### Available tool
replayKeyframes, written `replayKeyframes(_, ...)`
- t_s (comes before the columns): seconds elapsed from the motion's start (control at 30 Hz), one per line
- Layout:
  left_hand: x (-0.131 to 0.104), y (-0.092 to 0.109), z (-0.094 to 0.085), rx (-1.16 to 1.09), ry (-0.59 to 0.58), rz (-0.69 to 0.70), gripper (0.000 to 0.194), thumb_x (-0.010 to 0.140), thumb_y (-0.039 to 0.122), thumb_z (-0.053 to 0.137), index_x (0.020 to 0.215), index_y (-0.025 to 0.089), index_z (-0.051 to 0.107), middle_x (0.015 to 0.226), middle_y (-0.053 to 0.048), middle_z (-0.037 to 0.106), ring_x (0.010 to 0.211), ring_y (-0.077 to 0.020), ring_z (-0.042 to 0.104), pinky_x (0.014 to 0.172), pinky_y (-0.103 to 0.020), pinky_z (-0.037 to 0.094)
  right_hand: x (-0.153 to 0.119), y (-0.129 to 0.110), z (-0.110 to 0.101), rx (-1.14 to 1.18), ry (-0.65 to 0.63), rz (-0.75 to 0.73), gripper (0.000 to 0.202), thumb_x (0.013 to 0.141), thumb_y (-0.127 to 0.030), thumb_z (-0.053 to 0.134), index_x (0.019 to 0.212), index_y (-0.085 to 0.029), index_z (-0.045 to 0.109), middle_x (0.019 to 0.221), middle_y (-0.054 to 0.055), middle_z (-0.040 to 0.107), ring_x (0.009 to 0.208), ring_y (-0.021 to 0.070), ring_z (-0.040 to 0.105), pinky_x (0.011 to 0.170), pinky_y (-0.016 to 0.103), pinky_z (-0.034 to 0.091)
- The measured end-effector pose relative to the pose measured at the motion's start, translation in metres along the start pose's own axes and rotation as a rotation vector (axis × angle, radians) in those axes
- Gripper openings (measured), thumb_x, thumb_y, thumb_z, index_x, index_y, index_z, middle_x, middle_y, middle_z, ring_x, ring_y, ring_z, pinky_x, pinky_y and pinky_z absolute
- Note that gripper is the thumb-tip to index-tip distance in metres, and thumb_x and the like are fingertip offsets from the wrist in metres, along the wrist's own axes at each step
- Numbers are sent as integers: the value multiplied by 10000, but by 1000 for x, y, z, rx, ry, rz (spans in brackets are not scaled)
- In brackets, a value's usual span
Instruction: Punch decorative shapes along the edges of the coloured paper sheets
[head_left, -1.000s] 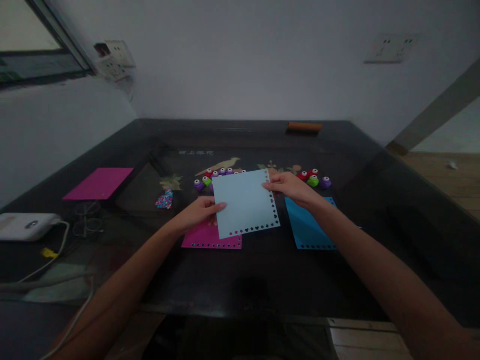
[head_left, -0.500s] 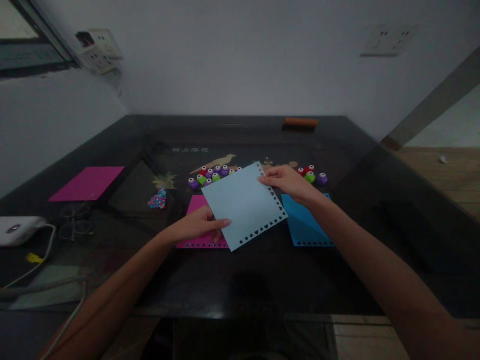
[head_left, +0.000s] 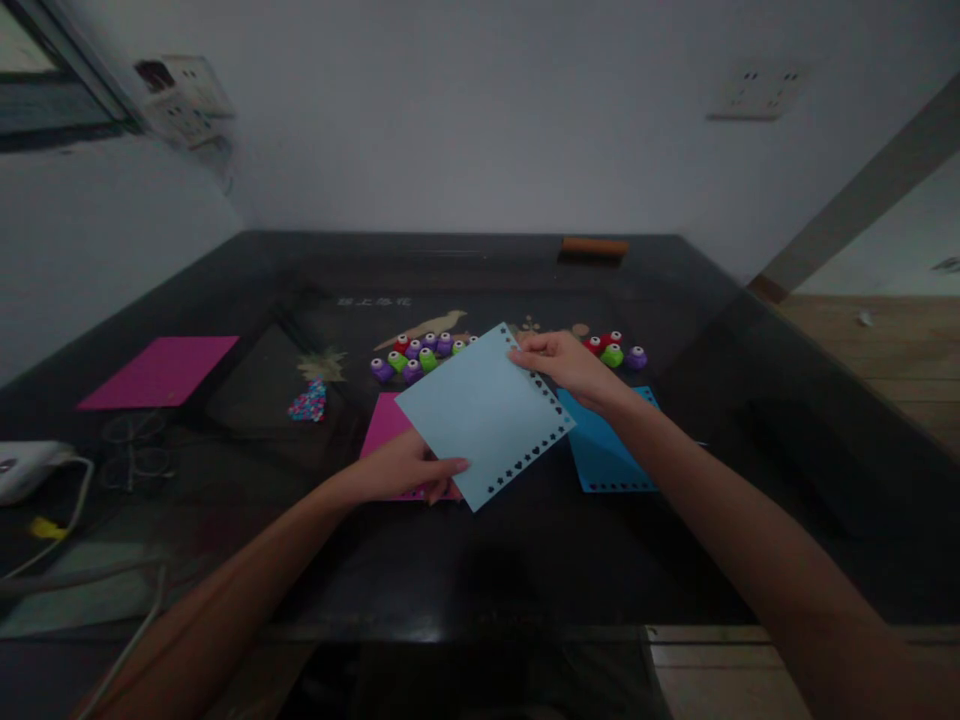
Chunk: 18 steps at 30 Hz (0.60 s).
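A pale blue sheet of paper (head_left: 484, 415), tilted and lifted above the table, has small punched hearts, stars and flowers along two edges. My left hand (head_left: 409, 467) grips its lower left edge, thumb on top and fingers beneath. At the upper right edge, my right hand (head_left: 566, 362) pinches the sheet. Under my left hand lies a pink sheet (head_left: 382, 425) with a row of holes, partly covered. A bright blue sheet (head_left: 611, 450), also punched along its edges, lies below my right forearm. Several small purple, green and red craft punches (head_left: 412, 371) stand behind the papers.
Another pink sheet (head_left: 161, 372) lies on the left of the dark table (head_left: 480, 570). Colourful paper bits (head_left: 307, 402) are heaped near it. A white device (head_left: 30, 470) with a cable sits at the left edge, and a brown roll (head_left: 594, 246) near the wall.
The pale blue sheet has turned slightly counter-clockwise, its lower corner a little nearer me. Both hands keep their hold. The whole view has shifted slightly.
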<state>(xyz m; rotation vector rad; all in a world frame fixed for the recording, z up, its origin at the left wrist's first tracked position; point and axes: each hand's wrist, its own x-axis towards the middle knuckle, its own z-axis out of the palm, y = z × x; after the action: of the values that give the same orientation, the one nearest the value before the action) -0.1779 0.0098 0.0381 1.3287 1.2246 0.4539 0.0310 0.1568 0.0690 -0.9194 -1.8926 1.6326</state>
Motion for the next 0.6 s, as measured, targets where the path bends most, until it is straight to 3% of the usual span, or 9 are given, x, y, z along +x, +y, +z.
replayKeyframes(0.2, -2, 4, 2, 23, 10, 16, 349, 796, 465, 563, 689, 135, 602, 550, -10, 578, 468, -116, 486, 506, -247, 398, 6, 6, -7, 37, 103, 10, 389, 863, -489, 471, 694, -174, 624, 652, 29, 602, 568, 114, 508, 566, 265, 390)
replayKeyframes(0.4, -4, 7, 6, -4, -51, 37, 328, 797, 454, 561, 733, 133, 595, 616, -7, 607, 472, -96, 474, 493, -229, 391, 16, 16, -10, 11, 115, -22, 354, 813, -482, 540, 651, -174, 607, 622, 12, 587, 541, 103, 496, 546, 251, 376)
replayKeyframes(0.6, -8, 12, 12, 4, -70, 48, 322, 788, 452, 583, 718, 137, 583, 573, 12, 580, 470, -97, 482, 489, -219, 389, 33, 17, 3, -162, 140, -28, 398, 778, -544, 540, 687, -160, 593, 550, -21, 519, 494, 105, 441, 488, 243, 308)
